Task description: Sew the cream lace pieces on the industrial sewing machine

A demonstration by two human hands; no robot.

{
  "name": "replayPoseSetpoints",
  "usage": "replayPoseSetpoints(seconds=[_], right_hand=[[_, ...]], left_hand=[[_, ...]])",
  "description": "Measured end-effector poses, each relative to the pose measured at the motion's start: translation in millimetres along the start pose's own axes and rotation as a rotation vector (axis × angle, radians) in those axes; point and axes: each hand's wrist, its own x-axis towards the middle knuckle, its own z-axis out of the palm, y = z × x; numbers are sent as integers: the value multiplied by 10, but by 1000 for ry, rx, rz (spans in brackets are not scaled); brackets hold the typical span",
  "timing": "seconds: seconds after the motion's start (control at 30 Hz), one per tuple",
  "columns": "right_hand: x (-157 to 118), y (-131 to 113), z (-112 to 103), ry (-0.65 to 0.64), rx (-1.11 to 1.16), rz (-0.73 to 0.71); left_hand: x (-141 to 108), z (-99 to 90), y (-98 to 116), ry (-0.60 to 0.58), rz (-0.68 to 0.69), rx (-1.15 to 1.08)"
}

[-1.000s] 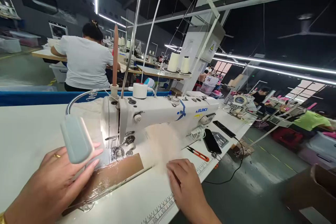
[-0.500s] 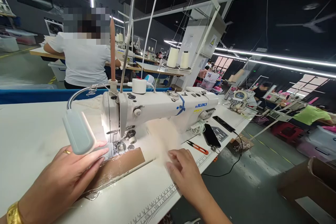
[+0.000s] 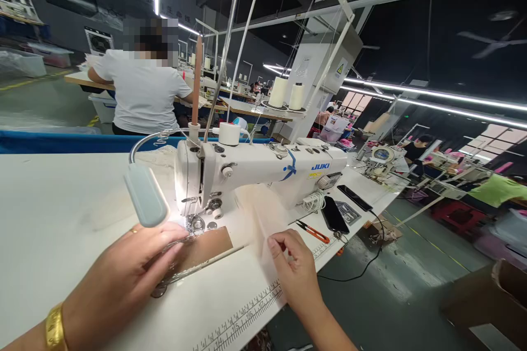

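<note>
A white JUKI sewing machine (image 3: 259, 167) stands on the table, its needle area lit. Beside the presser foot is my left hand (image 3: 127, 263), thumb and fingers pressed together; what they hold, if anything, I cannot make out. Below the foot lies a brown, shiny plate (image 3: 209, 249) set in the machine bed. My right hand (image 3: 294, 266) pinches the edge of a thin, pale piece of fabric (image 3: 263, 214) that stands up under the machine arm, slightly blurred. A grey-blue lamp head (image 3: 146, 194) hangs over my left hand and hides part of the area behind it.
Orange-handled thread snips (image 3: 313, 232), a black phone (image 3: 334, 215) and another dark device (image 3: 354, 197) lie right of the machine. A printed ruler (image 3: 247, 321) runs along the table's front edge. A co-worker in white (image 3: 144, 93) sits beyond; a cardboard box (image 3: 486, 296) stands right.
My left hand's fingers have drawn together by the presser foot, where a greyish flat piece showed before. My right hand has closed on the pale fabric's edge. The view has shifted slightly.
</note>
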Motion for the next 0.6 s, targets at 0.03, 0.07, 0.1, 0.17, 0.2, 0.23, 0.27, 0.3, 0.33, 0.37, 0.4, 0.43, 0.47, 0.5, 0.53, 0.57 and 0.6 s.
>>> replayPoseSetpoints(seconds=[0.03,0.07,0.1,0.17,0.2,0.23,0.27,0.3,0.33,0.37,0.4,0.43,0.47,0.5,0.53,0.57,0.6], right_hand=[[-19,-98,48,-46,72,-18],[-39,-199,93,-121,161,-40],[-58,-292,128,-210,249,-64],[-81,-428,160,-313,373,-77],[-86,-461,158,-314,398,-67],[-87,-468,148,-294,401,-52],[-87,-455,133,-269,387,-41],[-89,-425,118,-251,362,-41],[-95,-387,104,-245,330,-56],[-106,-345,95,-248,296,-85],[-122,-304,90,-253,260,-126],[-141,-268,90,-255,220,-171],[-161,-238,94,-252,178,-214],[-180,-213,102,-248,136,-250],[-196,-194,111,-248,96,-273],[-210,-179,121,-255,63,-285],[-220,-167,131,-268,37,-294]], left_hand=[[-2,0,65,-81,-85,-117],[-6,1,127,-180,-171,-243],[-12,4,184,-276,-252,-349],[-28,6,268,-410,-353,-463],[-38,1,293,-440,-371,-470],[-49,-10,306,-446,-377,-453],[-60,-28,309,-436,-377,-418],[-72,-52,307,-417,-378,-369],[-85,-79,302,-390,-379,-302],[-101,-103,301,-348,-374,-222],[-123,-120,307,-293,-355,-140],[-151,-122,323,-235,-321,-71],[-187,-105,349,-186,-272,-28],[-230,-70,382,-158,-212,-19],[-277,-18,419,-155,-153,-34],[-325,44,453,-179,-102,-59],[-367,105,477,-211,-65,-76]])
